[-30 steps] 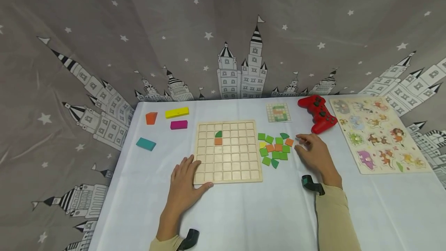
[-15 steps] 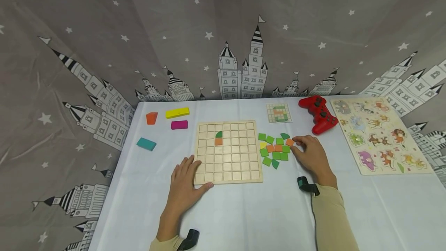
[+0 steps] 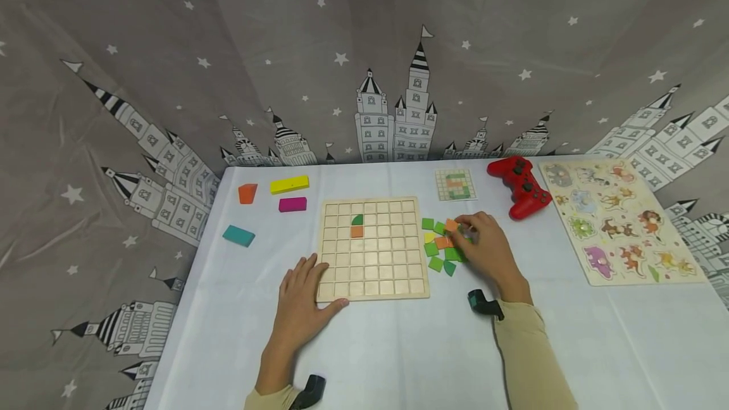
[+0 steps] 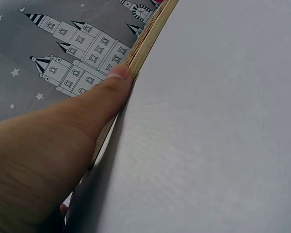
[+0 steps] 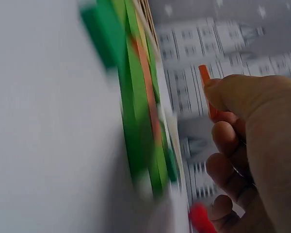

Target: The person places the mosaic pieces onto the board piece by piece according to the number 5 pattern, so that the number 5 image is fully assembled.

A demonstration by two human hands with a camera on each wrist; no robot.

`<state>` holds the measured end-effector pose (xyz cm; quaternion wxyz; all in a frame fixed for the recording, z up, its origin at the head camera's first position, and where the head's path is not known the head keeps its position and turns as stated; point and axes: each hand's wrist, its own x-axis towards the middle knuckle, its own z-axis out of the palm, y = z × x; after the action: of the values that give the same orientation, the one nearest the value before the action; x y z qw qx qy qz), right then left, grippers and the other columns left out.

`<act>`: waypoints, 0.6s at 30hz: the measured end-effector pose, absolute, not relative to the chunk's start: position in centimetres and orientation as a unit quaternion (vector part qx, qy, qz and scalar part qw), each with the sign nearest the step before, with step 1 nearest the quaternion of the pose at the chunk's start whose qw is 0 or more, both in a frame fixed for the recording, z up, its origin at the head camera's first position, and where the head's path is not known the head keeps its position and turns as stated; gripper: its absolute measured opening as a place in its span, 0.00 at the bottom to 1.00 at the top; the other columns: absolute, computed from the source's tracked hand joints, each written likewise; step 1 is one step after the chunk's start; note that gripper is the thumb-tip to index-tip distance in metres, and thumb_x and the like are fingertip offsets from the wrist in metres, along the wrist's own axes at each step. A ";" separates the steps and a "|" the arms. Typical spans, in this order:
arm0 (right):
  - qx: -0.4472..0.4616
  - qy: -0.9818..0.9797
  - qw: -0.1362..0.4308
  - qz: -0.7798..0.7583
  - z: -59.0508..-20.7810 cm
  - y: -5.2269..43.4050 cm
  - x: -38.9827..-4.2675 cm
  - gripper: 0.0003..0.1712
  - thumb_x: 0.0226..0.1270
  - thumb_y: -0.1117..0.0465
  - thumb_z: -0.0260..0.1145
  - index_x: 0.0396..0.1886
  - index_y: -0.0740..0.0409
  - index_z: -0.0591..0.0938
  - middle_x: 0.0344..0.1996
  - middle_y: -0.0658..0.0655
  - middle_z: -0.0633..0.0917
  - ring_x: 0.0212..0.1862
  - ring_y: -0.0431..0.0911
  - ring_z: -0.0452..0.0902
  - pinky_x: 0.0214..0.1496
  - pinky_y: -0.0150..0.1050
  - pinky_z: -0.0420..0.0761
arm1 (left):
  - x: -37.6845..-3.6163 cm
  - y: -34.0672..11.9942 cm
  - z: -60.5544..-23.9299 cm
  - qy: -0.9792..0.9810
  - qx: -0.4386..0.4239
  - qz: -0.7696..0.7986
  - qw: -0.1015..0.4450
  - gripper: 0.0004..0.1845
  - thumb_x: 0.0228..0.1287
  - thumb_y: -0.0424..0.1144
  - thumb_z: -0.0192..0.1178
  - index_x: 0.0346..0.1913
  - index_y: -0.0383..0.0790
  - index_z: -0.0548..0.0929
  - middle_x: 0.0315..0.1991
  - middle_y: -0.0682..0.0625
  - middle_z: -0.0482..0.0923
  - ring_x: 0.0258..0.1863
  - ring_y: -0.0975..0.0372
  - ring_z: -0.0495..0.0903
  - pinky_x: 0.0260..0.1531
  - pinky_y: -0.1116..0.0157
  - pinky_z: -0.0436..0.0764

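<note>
Between thumb and fingertips my right hand (image 3: 486, 248) pinches an orange square tile (image 5: 208, 92), held up off the table over the loose tiles. Those green, orange and yellow tiles (image 3: 435, 263) lie in a loose group right of the wooden grid board (image 3: 393, 271); the hand covers part of them. On the board, a green quarter-round tile (image 3: 357, 219) sits directly above an orange square tile (image 3: 356, 231). My left hand (image 3: 302, 302) rests at the board's lower left corner with fingers spread; its thumb (image 4: 119, 77) lies against the board's near edge.
Behind the loose tiles lies a small pattern card (image 3: 455, 183). A red game controller (image 3: 519, 187) and an animal puzzle board (image 3: 621, 223) are at the right. Orange, yellow (image 3: 289, 184), magenta (image 3: 293, 204) and teal (image 3: 238, 235) blocks lie at the left.
My right hand has reached in to the orange tile at the group's right edge, taken hold of it, and lifted it leftward. The left hand and the board stay put.
</note>
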<state>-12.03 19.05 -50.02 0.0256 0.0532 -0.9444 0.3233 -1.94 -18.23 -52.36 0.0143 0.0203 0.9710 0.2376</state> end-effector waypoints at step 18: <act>0.253 -0.936 0.009 0.246 -50.3 3.6 -13.1 0.17 0.72 0.49 0.66 0.54 0.50 0.85 0.44 0.50 0.84 0.47 0.46 0.77 0.53 0.44 0.80 | -2.0 -18.5 -52.3 0.974 0.022 0.226 0.018 0.48 0.54 0.69 0.68 0.72 0.44 0.71 0.80 0.42 0.58 0.81 0.44 0.51 0.78 0.37 0.50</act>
<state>-13.12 3.65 -50.34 0.0090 0.2530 -0.9355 0.2463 -1.96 -18.46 -52.30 0.0180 0.0224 0.9738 0.2258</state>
